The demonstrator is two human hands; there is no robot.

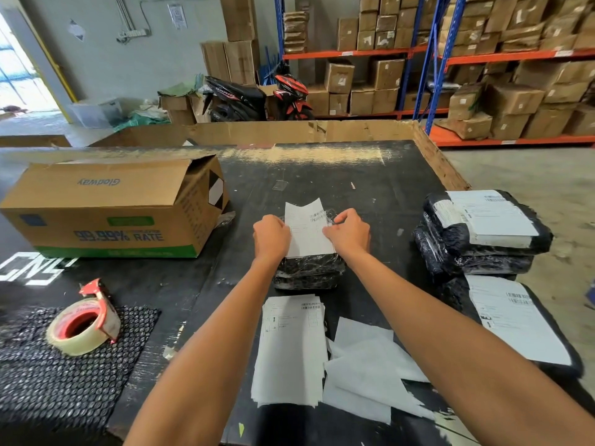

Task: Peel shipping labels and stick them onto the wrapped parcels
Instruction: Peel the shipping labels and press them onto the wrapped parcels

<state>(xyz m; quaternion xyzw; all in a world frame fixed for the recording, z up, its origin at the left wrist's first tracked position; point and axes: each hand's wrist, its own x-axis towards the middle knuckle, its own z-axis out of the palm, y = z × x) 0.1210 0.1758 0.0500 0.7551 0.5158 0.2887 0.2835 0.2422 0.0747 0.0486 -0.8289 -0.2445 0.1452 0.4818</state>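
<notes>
The shipping label (307, 230) lies lengthwise away from me on the black wrapped parcel (309, 268) mid-table, far end curling up, my left hand (271, 236) and right hand (347, 233) knuckles-up, curled fingers gripping its left and right edges.

The table (370, 175) is black with pale scuffs. The near-left mat (48, 375) is black with a dotted bubble pattern. The tape (82, 326) is clear yellowish on a red dispenser. The left box (106, 207) is brown with green bands and dark print. The parcels (476, 246) are glossy black; their labels (492, 217) are white with black barcodes. The near sheets (367, 371) are plain white. The far shelves (428, 53) are blue and orange, stacked with brown cartons (515, 101).
</notes>
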